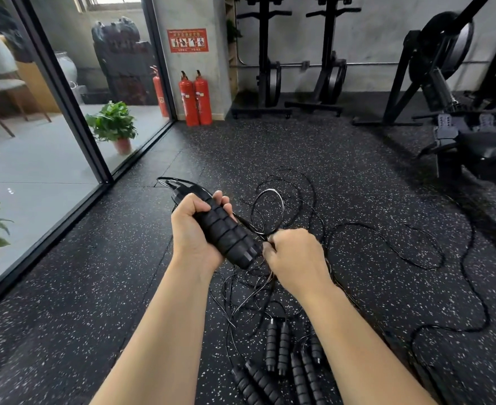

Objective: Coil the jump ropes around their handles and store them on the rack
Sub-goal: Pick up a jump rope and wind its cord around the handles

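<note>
L hand (195, 229) gripping paired black handles (226, 232), fingers + thumb curled round upper part; handles held side by side, tilted, butt ends toward lower right. R hand (295, 258) closed, pinching thin black rope (258, 230) just beside handle butts. Rope runs from R hand up along handles; short loop sticks out past L hand at top left. Rest of rope lies in loose loops on floor (95, 273), speckled black rubber, ahead + to right. More handles (276, 350) w/ tangled ropes on floor below hands, between forearms; approx 4 pairs, count unsure. Bkgd: 2 extinguishers (195, 97) at pillar, plant (114, 122) behind glass wall, rowers (299, 54) upright at back wall. Storage rack: can't tell which
</note>
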The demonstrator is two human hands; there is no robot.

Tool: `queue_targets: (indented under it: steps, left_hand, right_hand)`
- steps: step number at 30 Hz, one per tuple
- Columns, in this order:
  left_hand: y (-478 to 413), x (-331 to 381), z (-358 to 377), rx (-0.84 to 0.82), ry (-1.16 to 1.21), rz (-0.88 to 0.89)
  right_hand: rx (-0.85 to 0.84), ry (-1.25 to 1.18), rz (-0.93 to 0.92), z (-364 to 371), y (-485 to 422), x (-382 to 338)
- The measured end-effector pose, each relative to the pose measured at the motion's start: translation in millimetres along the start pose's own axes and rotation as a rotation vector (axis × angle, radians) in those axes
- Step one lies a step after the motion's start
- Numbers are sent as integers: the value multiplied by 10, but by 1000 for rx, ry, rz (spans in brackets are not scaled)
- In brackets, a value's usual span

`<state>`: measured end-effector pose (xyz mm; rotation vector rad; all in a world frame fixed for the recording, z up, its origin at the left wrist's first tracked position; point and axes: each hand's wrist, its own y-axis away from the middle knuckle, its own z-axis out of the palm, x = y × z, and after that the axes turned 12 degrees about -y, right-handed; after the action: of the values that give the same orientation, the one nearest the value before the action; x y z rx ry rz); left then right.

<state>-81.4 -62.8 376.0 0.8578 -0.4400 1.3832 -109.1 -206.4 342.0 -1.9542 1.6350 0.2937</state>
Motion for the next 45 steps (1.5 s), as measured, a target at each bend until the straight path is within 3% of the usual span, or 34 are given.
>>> queue_targets:
  steps: [6,9,19,25,29,32,35,39,42,45]
  left_hand:
    - [65,-55,51,92,-124,108]
    - [20,110,-46,118,-21,212]
    - [-24,239,-206,119,51,270]
    - [38,195,-170,108,-58,196]
    - [36,221,-183,11,-2,107]
    - [34,218,-174,-34,19,92]
    - [33,222,-159,-49,17,88]
    - [52,150,-86,-111,-50,9]
    - [83,92,-17,-162,-116,-65]
    - [62,122,-53,-139,-98,-37]
  right_hand:
    - [-85,164,37,60,61,-139]
    - [-146,237,119,74,95,-10]
    - [-322,297,209,187,150,143]
    - [-370,294,287,258,142,205]
    - [-309,115,358,128,45,150]
    - [-129,-142,339,-4,-23,113]
    - [109,-404,159,-122,-38,7]
    - [57,-667,-51,8,-101,-213]
    - [8,-563,-26,154,-154,-152]
    - [-132,-222,4,139,-121,-16]
